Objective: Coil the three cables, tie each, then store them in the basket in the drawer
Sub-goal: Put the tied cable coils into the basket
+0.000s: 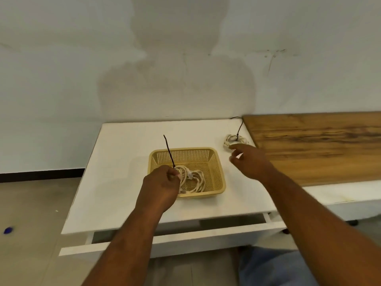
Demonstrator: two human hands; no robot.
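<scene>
A yellow perforated basket (219,169) stands on the white table (123,162). Coiled white cable (194,180) lies inside it; I cannot tell whether that is one coil or two. My left hand (160,186) is over the basket's left side and grips the coil there, where a dark tie (169,151) sticks straight up. Another small white coil (235,140), bound with a dark tie whose tail curls upward, lies on the table at the back right. My right hand (249,162) hovers just in front of that coil with fingers spread, holding nothing.
A white drawer (206,236) stands pulled open under the table's front edge. A wooden board (319,145) lies to the right of the table. A white wall is behind, and tiled floor with a small blue object (8,230) is at the left.
</scene>
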